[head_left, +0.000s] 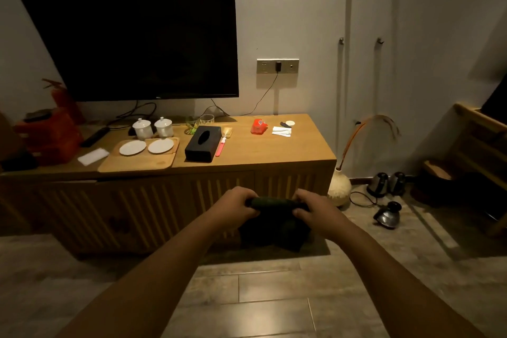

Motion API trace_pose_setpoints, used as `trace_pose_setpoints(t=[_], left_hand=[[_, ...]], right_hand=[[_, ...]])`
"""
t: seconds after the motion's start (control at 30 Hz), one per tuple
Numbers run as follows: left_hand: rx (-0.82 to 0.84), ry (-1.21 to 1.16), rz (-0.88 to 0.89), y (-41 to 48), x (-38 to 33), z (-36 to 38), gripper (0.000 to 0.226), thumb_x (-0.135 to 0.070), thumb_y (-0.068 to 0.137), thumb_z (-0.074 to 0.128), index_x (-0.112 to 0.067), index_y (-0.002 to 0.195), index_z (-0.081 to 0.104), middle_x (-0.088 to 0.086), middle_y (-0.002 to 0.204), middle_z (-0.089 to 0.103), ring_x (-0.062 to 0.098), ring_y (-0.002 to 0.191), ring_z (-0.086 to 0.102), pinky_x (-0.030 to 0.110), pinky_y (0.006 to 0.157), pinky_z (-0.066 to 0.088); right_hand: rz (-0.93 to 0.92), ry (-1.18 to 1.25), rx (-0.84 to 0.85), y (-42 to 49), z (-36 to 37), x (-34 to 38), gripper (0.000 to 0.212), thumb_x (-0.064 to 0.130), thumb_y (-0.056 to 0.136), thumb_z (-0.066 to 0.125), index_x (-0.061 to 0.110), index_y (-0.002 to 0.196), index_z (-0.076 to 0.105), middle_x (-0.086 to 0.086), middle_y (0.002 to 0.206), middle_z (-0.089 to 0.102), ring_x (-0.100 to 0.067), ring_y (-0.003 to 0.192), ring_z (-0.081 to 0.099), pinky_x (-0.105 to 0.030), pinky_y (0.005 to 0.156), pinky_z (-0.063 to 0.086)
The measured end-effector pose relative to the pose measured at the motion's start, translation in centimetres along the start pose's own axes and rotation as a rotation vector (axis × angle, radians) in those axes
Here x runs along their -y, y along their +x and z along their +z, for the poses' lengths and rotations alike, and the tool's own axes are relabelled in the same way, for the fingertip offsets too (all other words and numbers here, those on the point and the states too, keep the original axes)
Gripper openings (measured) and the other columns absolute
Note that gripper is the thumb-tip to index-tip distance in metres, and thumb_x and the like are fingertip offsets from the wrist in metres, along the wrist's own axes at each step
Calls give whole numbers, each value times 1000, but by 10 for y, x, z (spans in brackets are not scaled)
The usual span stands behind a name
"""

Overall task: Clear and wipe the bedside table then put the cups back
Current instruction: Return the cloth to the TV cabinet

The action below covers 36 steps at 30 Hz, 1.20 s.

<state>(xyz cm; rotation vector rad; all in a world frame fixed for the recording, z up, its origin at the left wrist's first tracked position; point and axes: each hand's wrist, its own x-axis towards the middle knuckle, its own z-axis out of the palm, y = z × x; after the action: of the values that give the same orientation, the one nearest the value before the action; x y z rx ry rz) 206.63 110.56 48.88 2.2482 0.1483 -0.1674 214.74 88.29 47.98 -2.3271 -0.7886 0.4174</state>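
A dark green cloth (274, 223) is being gripped along its rolled top edge by both hands: the left hand (236, 207) is being curled round the left end and the right hand (315, 212) is being clamped on the right end. The two hands are being kept slightly apart at one height, and the rest of the cloth is hanging bunched below them. All this is being held out in front of the slatted face of the long wooden cabinet (274, 151), well clear of its top. Up on that top, at the left, two white lidded porcelain cups (142, 128) (164, 127) are being seen side by side just behind a flat wooden tray (142, 163), on which two round white saucers (132, 147) (160, 145) are lying. Right of the tray a black rectangular tissue box (203, 143) is being flanked by a slim pink brush (220, 147), with two clear glass tumblers (192, 124) (207, 119) behind it. Further right, a small red object (258, 126) and a folded white napkin (281, 131) are being picked out near the back edge. A large black television (131, 38) is being shown dark on the wall above, and a pale round vase (339, 189) is standing on the floor at the cabinet's right end, with three metal kettles (387, 215) beyond it.
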Motion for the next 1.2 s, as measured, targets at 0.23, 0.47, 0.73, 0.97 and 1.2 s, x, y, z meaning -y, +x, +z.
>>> trace_pose_setpoints(t=[0.23,0.47,0.73,0.97,1.2], left_hand=[[72,11,-16,148,19,-33,21,-15,87,65,-24,105,66,-5,103,64,9,98,61,29,83,55],[45,26,-126,321,39,-51,10,-17,87,66,-25,94,67,-2,95,66,13,93,61,26,75,50],[-109,14,-226,459,57,-82,7,-12,86,65,-14,91,69,7,89,68,21,85,63,42,78,56],[-144,-38,-218,565,88,-111,17,-9,87,63,-17,100,70,2,94,66,20,92,62,33,76,53],[-128,-84,-273,635,125,-112,20,-10,85,66,-19,103,70,3,101,68,19,96,61,37,84,52]], right_hand=[[16,-6,57,143,-43,-46,9,24,94,57,32,91,55,8,95,63,-8,85,62,-25,65,54],[29,35,114,309,-81,-120,4,25,94,58,26,90,57,4,95,64,-13,87,61,-38,75,55],[40,14,72,457,-100,-162,7,24,92,59,25,86,56,4,80,64,-16,77,60,-37,67,49],[76,-37,5,563,-108,-183,8,26,93,56,28,87,52,4,80,63,-16,76,58,-37,63,48],[120,-92,11,633,-96,-216,10,26,93,55,32,89,48,5,82,62,-16,76,58,-38,63,50]])
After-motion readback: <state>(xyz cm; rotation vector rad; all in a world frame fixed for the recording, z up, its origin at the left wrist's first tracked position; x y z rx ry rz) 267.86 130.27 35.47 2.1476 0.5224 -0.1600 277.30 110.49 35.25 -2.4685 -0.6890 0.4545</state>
